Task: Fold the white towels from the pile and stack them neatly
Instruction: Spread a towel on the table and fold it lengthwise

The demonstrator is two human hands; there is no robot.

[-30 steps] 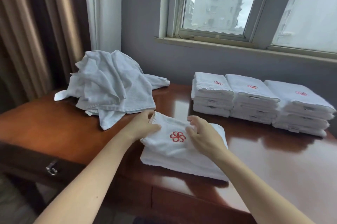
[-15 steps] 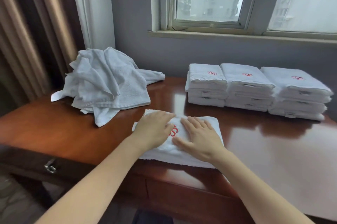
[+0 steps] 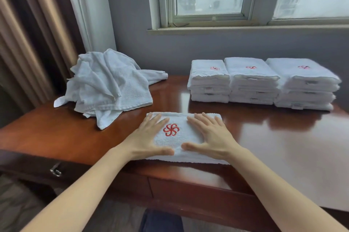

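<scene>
The bench [image 3: 264,148] carries three folded stacks [image 3: 253,82] at 2 o'clock and the unfolded pile [image 3: 107,88] at 10 o'clock. The folded towel [image 3: 181,139] lies at centre, near edge. My left hand [image 3: 149,137] and right hand [image 3: 211,135] press flat on it, grip wide, fingers spread, either side of its red emblem [image 3: 171,129].
</scene>
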